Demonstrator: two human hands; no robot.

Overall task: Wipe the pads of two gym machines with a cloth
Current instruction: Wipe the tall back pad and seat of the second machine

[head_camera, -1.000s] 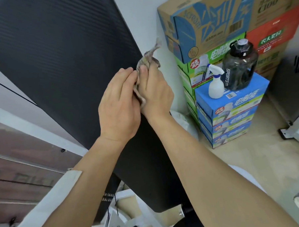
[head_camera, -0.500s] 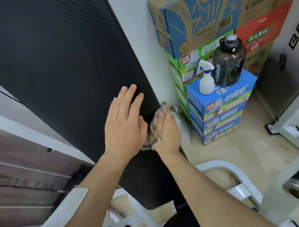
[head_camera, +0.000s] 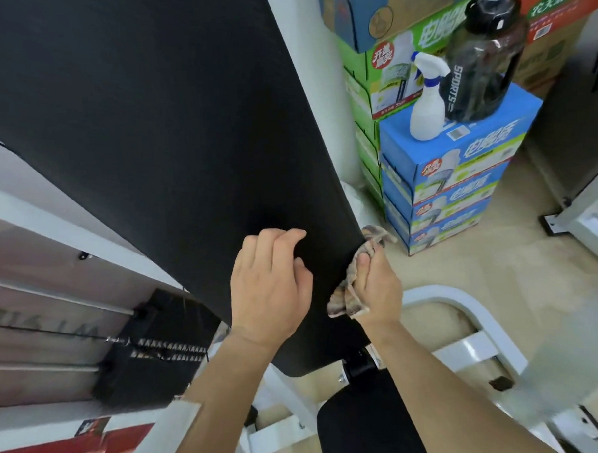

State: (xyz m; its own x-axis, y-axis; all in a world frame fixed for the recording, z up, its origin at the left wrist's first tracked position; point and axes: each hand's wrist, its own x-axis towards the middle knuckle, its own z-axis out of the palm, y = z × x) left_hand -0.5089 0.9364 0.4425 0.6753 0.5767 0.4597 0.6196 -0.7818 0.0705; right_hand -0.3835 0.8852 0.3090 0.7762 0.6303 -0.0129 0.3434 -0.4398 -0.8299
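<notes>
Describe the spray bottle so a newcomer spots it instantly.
Right of the big black pad, cartons are stacked. On the top blue carton stands the spray bottle: small, white, blue-collared trigger, beside the much larger dark jug.

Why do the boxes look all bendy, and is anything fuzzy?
Head view: the wide-angle lens bends the stacked boxes and black pad toward the edges; the cloth and bottom-left corner look smeared; light is soft, no harsh glare.

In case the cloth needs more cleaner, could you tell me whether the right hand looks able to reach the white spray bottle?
Probably yes: nothing stands between the right hand and the spray bottle on the blue box, though that hand is gripping the cloth.
</notes>
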